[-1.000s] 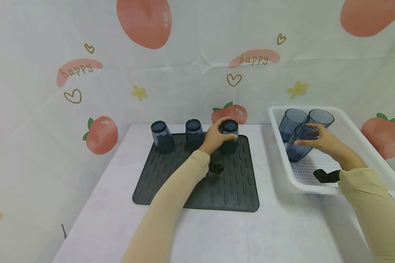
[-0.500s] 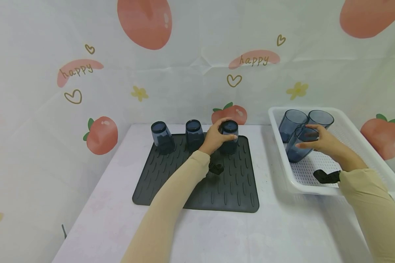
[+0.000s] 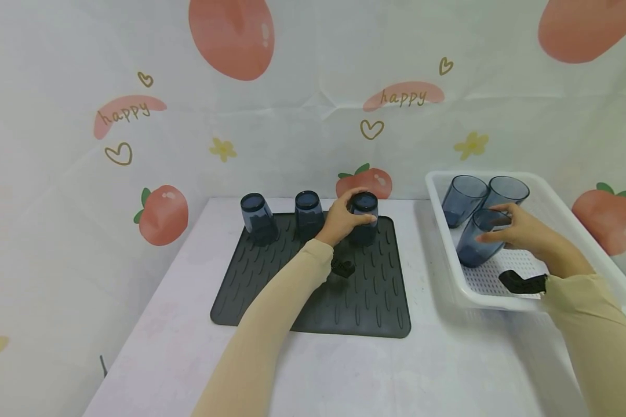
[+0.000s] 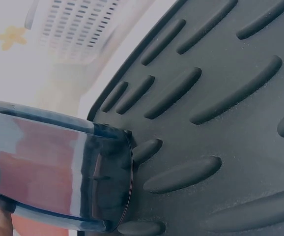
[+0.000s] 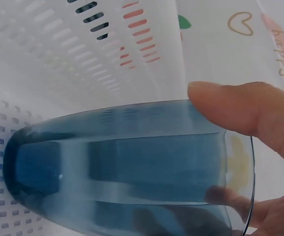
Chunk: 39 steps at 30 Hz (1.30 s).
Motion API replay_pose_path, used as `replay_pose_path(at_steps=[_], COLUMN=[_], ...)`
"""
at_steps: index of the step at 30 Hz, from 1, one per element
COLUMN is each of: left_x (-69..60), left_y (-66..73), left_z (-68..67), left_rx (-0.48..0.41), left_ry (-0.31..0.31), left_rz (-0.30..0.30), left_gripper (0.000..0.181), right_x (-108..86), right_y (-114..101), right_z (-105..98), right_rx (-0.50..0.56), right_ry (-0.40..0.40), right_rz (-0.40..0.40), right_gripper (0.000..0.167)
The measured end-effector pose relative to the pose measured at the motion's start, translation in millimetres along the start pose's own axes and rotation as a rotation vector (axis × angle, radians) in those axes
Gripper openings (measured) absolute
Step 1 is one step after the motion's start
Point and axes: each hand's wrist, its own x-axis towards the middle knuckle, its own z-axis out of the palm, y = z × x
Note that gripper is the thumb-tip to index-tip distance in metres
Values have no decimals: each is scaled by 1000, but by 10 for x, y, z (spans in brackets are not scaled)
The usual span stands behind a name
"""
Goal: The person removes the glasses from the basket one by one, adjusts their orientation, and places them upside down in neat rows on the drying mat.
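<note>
On the black ridged mat (image 3: pixel 355 307) stand three upside-down blue glasses in a row: a left glass (image 3: pixel 259 220), a middle glass (image 3: pixel 308 214) and a right glass (image 3: pixel 364 229). My left hand (image 3: pixel 341 219) grips the right glass between thumb and fingers near its base; its rim meets the mat in the left wrist view. Inside the white basket (image 3: pixel 451 272), my right hand (image 3: pixel 521 234) pinches another blue glass (image 5: pixel 152 162) by its upper rim. That glass is upright but leaning, its bottom low in the basket.
Two more blue glasses, one (image 3: pixel 461 200) at the basket's back left and one (image 3: pixel 508 188) beside it, stand mouth up. The basket has a perforated floor and raised walls. A printed cloth (image 3: pixel 292 127) hangs behind the white table (image 3: pixel 355 376).
My right hand and its glass have shifted slightly right and toward me, away from the two glasses behind. My left hand keeps its hold on the right glass, without visible movement.
</note>
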Motion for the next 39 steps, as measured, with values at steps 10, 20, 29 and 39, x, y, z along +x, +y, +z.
replay_pose_path(at_steps=[10, 20, 29, 39], left_x=[89, 203, 206, 208], left_y=[-157, -320, -331, -261], left_z=[12, 27, 17, -2], left_rx=[11, 45, 84, 145], left_ry=[19, 32, 27, -16], left_rz=[2, 5, -1, 14], left_gripper=[68, 69, 72, 69], right_x=[-183, -342, -505, -670], right_y=[-112, -177, -239, -389], right_z=[-2, -108, -134, -49], right_rx=[-53, -14, 152, 315], right_ry=[27, 104, 254, 425], right_rz=[-49, -67, -99, -85], right_gripper=[87, 90, 83, 80])
